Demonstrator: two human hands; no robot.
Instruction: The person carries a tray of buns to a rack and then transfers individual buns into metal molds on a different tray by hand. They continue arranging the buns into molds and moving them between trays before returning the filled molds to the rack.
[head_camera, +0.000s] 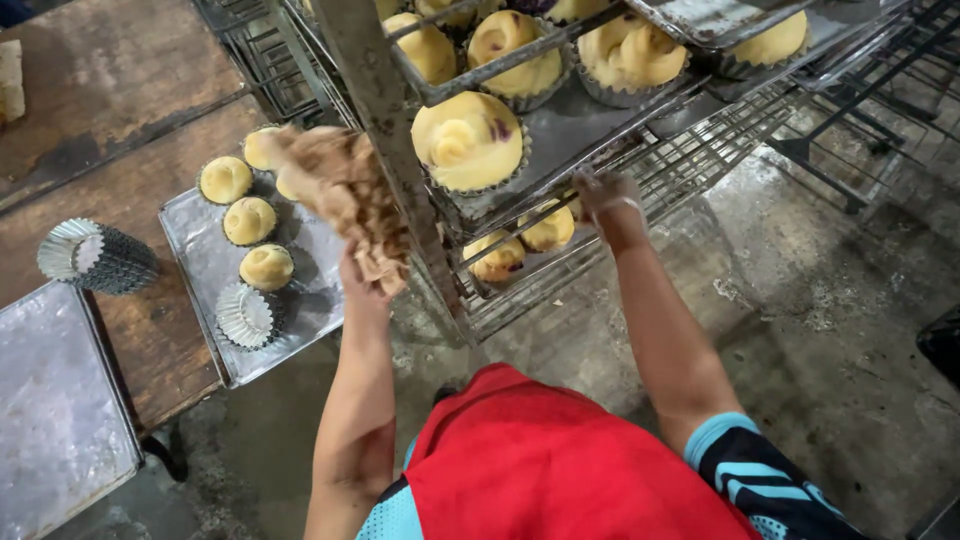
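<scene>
Fingers (365, 262) pinch crumpled brown cloth (340, 185) beside round buns on dull metal tray (200, 260)

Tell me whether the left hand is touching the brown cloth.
Touching. The head view shows the left hand gripping the lower end of the brown cloth, which hangs blurred over the tray of buns.

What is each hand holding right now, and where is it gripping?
The left hand grips a brown cloth at its lower end. The right hand reaches into the rack; its hold cannot be told.
</scene>
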